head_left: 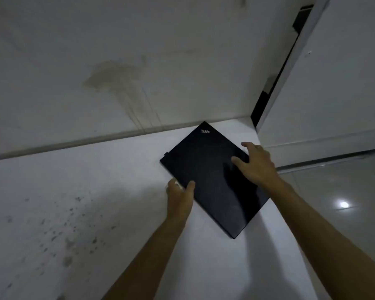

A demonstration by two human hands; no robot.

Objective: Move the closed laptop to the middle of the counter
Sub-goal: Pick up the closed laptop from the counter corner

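Note:
A closed black laptop with a ThinkPad logo lies turned diagonally at the right end of the white counter, one corner close to the back wall and its near right part over the counter's right edge. My left hand grips its left edge, thumb on the lid and fingers under the edge. My right hand rests on the lid near the right corner, fingers spread, some curling over the far right edge.
A stained white wall runs along the back of the counter. A white door or panel stands at the right, with a dark gap beside it. Glossy floor shows beyond the counter's right edge. Dark speckles mark the counter's left part.

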